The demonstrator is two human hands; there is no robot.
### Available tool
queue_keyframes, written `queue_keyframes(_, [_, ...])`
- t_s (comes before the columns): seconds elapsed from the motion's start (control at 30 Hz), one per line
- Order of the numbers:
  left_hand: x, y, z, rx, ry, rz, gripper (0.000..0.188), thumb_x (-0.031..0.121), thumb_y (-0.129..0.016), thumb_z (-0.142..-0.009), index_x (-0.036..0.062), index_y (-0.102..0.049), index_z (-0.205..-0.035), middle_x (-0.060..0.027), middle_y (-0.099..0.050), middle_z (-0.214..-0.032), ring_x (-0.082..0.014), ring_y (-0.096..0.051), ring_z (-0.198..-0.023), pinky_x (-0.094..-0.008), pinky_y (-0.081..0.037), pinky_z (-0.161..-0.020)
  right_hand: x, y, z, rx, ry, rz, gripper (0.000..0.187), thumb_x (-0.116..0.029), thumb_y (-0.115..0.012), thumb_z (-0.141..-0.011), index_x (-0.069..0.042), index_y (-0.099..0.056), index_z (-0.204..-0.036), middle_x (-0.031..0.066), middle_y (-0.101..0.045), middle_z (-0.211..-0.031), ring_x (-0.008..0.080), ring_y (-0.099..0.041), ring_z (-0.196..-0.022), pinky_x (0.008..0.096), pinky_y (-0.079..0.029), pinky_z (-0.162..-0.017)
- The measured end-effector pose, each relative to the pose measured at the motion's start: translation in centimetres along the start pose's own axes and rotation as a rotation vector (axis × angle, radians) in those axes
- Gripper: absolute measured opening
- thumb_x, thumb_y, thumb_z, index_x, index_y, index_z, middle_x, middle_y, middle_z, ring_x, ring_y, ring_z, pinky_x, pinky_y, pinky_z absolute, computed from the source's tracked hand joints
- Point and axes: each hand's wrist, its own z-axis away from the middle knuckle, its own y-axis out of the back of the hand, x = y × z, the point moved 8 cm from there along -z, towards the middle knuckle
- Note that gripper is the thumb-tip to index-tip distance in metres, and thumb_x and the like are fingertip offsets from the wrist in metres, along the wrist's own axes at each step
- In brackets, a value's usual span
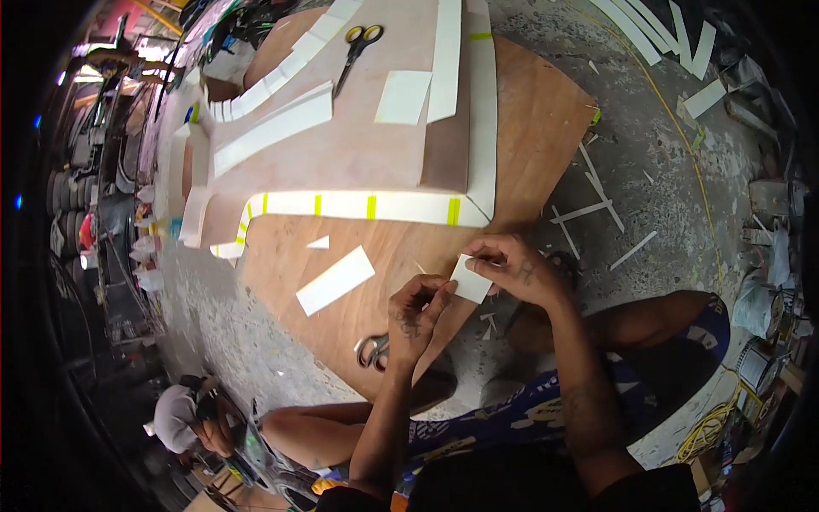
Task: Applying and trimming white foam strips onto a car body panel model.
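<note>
A small white piece of card is between my hands, above the near edge of the wooden board. My right hand pinches its upper right side with thumb and fingers. At its left corner, my left hand has thumb and fingertips pressed together on the edge. Below my left hand lies a pair of scissors, partly hidden by the wrist. A loose white rectangle and a small white triangle rest on the plywood board to the left.
A large pale moulded panel stands on the board, edged with white strips and yellow-green tape. On it lie black-and-yellow scissors and white card. Offcuts litter the concrete floor. A person crouches at lower left.
</note>
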Motion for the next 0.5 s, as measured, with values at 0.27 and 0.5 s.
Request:
queue_keyframes(0.27, [2.9, 0.8, 4.0, -0.052, -0.34, -0.139, 0.011, 0.0, -0.067, -0.088, -0.004, -0.068, -0.098, -0.0093, -0.069, -0.091, -0.0138, -0.066, -0.082, -0.025, -0.052, -0.073, 4.5, -1.3, 3.2, -0.295, -0.058, -0.501, 0.036, -0.018, -0.065, -0.093, -0.001, -0.058, -0.124, 0.008, -0.063, -0.116, 0.0168, -0.063, -0.102, 0.0334, -0.054, -0.082])
queue_keyframes(0.5, [2.0, -0.9, 3.6, -0.192, -0.23, 0.211, 0.018, 0.003, -0.057, -0.093, -0.0057, -0.066, -0.106, -0.0084, -0.068, -0.095, -0.0149, -0.065, -0.082, -0.0271, -0.052, -0.076, 5.9, -1.2, 3.7, -0.125, 0.069, -0.376, 0.035, -0.01, -0.068, -0.089, -0.002, -0.057, -0.121, 0.0087, -0.064, -0.112, 0.0167, -0.065, -0.096, 0.0345, -0.056, -0.081])
